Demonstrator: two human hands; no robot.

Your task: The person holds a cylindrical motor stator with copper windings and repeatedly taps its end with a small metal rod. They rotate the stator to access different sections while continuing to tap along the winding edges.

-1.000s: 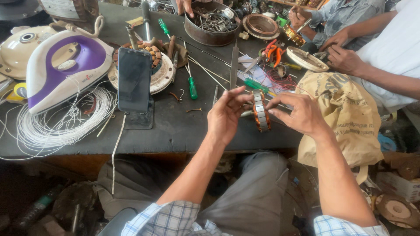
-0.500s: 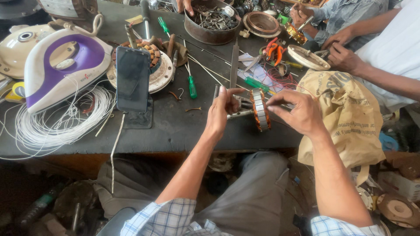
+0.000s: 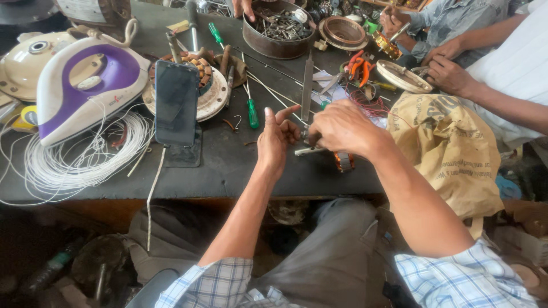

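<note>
Copper-wound ring, apparently metal, sits under right hand.

Dark tabletop, worn and crowded. At the left a purple and white iron is laid beside a cream round housing, with a loose coil of white wire spread in front of it. A black phone is propped near the middle against a round plate of small parts. Green-handled screwdrivers and thin metal rods are scattered beyond. A round tin of screws is set at the far edge. A flat file is laid lengthwise. A tan sack is draped over the right end.
</note>
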